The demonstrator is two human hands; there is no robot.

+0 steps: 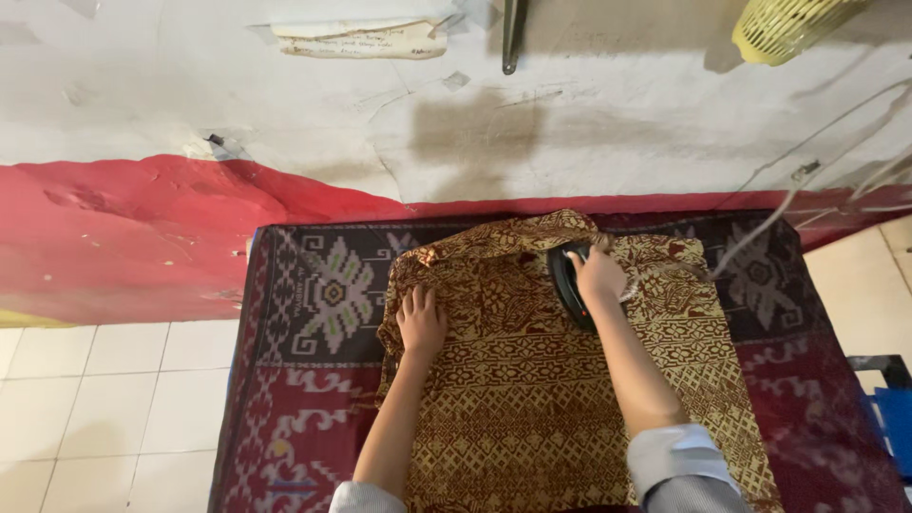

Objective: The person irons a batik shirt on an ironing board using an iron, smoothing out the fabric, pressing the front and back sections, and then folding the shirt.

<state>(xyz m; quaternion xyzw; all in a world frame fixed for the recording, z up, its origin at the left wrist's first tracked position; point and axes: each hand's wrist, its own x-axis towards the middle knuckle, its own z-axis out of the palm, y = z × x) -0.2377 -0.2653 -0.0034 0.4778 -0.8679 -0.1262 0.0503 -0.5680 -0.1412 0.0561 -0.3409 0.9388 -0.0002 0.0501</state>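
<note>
Ironing under way: patterned brown-and-gold cloth (560, 380) lies on a woven red mat (304, 313) on the tiled floor.
Right hand (598, 274) is wrapped around the black iron (568, 285) near the cloth's top edge; left hand (420, 321) is spread flat, pinning the fabric. Next stroke likely needs the cloth kept taut. A torn pale paper note (356, 40) is stuck high on the wall; a yellow basket (784, 28) hangs at top right.

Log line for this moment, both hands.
left hand: flat on brown-gold patterned batik cloth | right hand: gripping black iron on cloth | under: dark red woven mat
</note>
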